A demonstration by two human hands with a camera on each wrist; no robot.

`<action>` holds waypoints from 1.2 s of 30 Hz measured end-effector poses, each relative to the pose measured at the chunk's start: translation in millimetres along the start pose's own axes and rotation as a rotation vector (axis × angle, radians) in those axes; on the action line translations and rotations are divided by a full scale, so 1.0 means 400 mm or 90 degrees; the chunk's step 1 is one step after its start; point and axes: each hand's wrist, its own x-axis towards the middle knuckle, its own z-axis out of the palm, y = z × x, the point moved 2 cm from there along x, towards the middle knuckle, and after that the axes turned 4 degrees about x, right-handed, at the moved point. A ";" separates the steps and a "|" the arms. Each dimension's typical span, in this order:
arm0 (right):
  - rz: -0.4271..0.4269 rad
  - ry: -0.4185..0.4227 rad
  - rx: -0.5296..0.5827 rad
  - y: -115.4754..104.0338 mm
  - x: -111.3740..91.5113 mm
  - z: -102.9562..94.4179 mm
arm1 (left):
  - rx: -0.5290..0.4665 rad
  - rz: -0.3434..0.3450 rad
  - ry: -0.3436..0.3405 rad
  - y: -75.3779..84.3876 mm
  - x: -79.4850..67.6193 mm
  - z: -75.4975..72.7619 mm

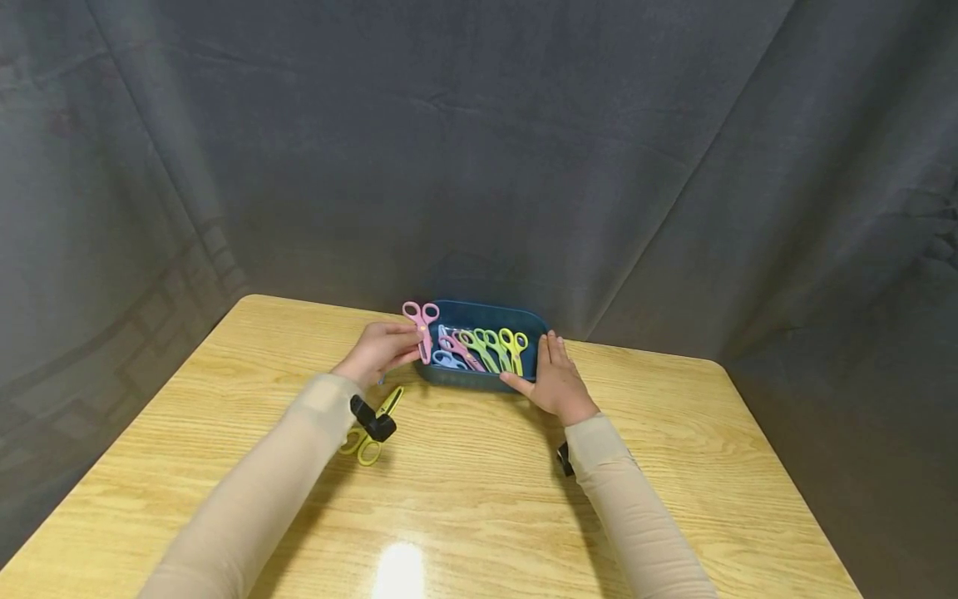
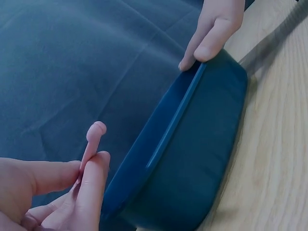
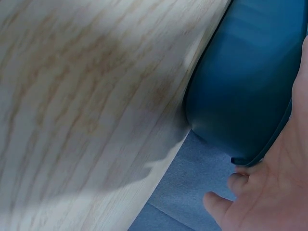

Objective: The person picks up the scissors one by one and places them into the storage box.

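Observation:
My left hand (image 1: pixel 385 348) pinches a pair of pink scissors (image 1: pixel 423 331) between thumb and fingers, handle loops up, at the left end of a dark blue plastic bin (image 1: pixel 471 381). In the left wrist view the pink scissors (image 2: pixel 92 139) show edge-on. Inside the bin lie several scissors: light blue scissors (image 1: pixel 449 360), another pink pair (image 1: pixel 462 353), green scissors (image 1: pixel 479 348) and yellow scissors (image 1: pixel 516 353). My right hand (image 1: pixel 557 384) rests against the bin's right end, fingers straight along the side and thumb stretched over the front rim.
Yellow scissors (image 1: pixel 368 449) lie on the wooden table (image 1: pixel 464 482), partly hidden under my left wrist and its black strap (image 1: pixel 372 418). The bin stands at the table's back edge, close to a grey curtain (image 1: pixel 479 166).

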 end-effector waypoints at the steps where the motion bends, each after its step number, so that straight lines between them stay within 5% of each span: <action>1: -0.001 0.000 -0.001 0.000 0.000 0.000 | 0.002 -0.002 -0.004 -0.002 0.001 0.005; 9: 0.002 -0.001 -0.005 -0.003 0.000 0.001 | -0.053 -0.033 -0.011 -0.017 0.011 0.034; 21: -0.006 -0.003 -0.009 -0.008 -0.006 0.000 | -0.013 -0.022 -0.009 -0.031 0.018 0.055; 36: 0.000 -0.008 -0.004 -0.006 -0.002 -0.003 | 0.070 0.002 0.046 -0.008 0.041 0.092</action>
